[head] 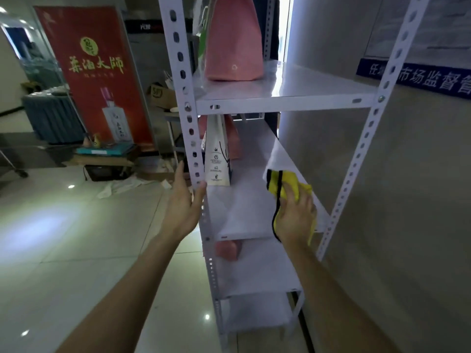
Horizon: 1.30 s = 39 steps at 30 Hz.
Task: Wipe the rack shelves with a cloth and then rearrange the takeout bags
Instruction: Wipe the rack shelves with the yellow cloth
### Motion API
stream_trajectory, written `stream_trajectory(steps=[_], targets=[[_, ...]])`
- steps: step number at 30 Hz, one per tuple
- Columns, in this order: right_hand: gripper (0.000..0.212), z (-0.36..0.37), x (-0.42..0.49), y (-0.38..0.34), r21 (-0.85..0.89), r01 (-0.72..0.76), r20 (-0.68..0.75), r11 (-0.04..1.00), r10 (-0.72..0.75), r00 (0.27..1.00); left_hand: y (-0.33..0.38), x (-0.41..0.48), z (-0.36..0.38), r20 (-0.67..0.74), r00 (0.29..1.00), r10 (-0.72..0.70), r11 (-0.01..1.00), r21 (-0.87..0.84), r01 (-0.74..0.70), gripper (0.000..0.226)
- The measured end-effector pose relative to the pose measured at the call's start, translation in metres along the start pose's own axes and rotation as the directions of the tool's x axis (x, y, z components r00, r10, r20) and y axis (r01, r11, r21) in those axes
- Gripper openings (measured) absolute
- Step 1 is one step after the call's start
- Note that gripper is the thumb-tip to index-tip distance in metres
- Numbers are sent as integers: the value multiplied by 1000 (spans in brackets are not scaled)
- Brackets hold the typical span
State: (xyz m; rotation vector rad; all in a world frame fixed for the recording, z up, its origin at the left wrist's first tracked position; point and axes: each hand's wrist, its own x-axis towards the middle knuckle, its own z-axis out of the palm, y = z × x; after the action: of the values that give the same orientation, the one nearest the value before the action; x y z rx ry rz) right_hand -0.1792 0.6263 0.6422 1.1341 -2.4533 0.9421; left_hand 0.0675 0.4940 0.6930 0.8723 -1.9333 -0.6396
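A white metal rack (pixel 283 103) with several shelves stands against a grey wall. My right hand (pixel 295 215) presses a yellow cloth (pixel 285 182) with black trim onto the middle shelf (pixel 244 207), near its right side. My left hand (pixel 184 200) grips the rack's front left post (pixel 190 128), thumb and fingers around it. A white paper takeout bag (pixel 216 159) stands at the left of the middle shelf with a pink bag (pixel 233 141) behind it. A large pink bag (pixel 233 42) sits on the top shelf. Another pink bag (pixel 228 249) shows on the shelf below.
A red standing banner (pixel 96 77) is left of the rack, with boxes and a small cart (pixel 107 161) at its foot. Paper scraps (pixel 122 186) lie on the glossy tiled floor. A blue sign (pixel 418 77) hangs on the wall to the right.
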Motion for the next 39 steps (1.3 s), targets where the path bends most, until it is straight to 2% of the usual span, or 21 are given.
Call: stream_trajectory(steps=[2, 4, 7, 9, 11, 16, 19, 21, 22, 23, 24, 25, 26, 27, 28, 29, 31, 33, 34, 36, 39], targets=[[58, 46, -23, -24, -20, 115, 268, 993, -106, 957, -15, -6, 18, 11, 1000, 7, 1000, 6, -7, 59], [56, 81, -41, -57, -20, 321, 434, 947, -281, 856, -29, -10, 29, -25, 997, -75, 995, 63, 76, 53], [43, 103, -45, -90, 93, 501, 477, 860, -480, 736, -43, -15, 40, -76, 989, -127, 979, 152, 138, 38], [42, 102, -34, -77, 163, 511, 443, 844, -525, 727, -47, -15, 45, -127, 989, -78, 972, 212, 104, 43], [43, 102, -16, -40, 147, 452, 398, 880, -471, 788, -51, -13, 49, -163, 985, -60, 955, 277, 104, 52], [47, 94, 88, 67, -135, 212, 342, 968, -155, 927, -59, -14, 51, -207, 976, -72, 933, 332, 139, 71], [45, 101, 152, 92, -194, 18, 318, 981, 46, 947, -59, -18, 51, -213, 976, -44, 938, 327, 114, 59], [43, 116, 156, 67, -214, -64, 309, 975, 130, 942, -59, -21, 51, -234, 971, -41, 940, 320, 117, 55], [43, 125, 145, 45, -201, -9, 352, 980, 81, 933, -58, -21, 52, -247, 968, -32, 941, 319, 112, 53], [45, 133, 127, 21, -142, 119, 419, 983, -49, 906, -58, -21, 52, -256, 966, -20, 942, 319, 104, 50], [46, 138, 104, -1, -55, 302, 476, 952, -241, 846, -56, -20, 53, -262, 965, -7, 944, 316, 92, 45], [46, 139, 81, -13, 52, 458, 516, 888, -416, 748, -55, -20, 54, -266, 964, 9, 947, 312, 77, 37], [45, 137, 69, -15, 136, 546, 523, 826, -528, 669, -53, -19, 55, -271, 962, 25, 948, 311, 63, 30], [45, 132, 72, -8, 184, 596, 492, 781, -598, 632, -52, -19, 55, -275, 961, 36, 950, 307, 53, 27], [46, 126, 83, 5, 137, 623, 445, 770, -609, 656, -50, -18, 56, -279, 959, 41, 951, 307, 49, 30], [48, 120, 98, 23, 23, 580, 413, 814, -536, 736, -49, -18, 56, -282, 959, 37, 951, 306, 53, 33], [48, 106, 123, 65, -178, 281, 294, 943, -221, 930, -49, -19, 56, -285, 959, 18, 950, 303, 73, 37], [49, 91, 121, 84, -243, 13, 264, 970, 53, 963, -49, -19, 56, -291, 957, -2, 949, 302, 94, 48], [51, 91, 106, 75, -242, -7, 274, 970, 75, 959, -50, -19, 56, -297, 955, -10, 947, 302, 104, 52], [57, 91, 63, 38, -187, 136, 362, 973, -60, 930, -51, -19, 57, -303, 953, -23, 948, 296, 117, 54], [47, 89, -9, -12, 81, 485, 394, 871, -475, 787, -52, -17, 58, -298, 954, -17, 951, 289, 107, 56]])
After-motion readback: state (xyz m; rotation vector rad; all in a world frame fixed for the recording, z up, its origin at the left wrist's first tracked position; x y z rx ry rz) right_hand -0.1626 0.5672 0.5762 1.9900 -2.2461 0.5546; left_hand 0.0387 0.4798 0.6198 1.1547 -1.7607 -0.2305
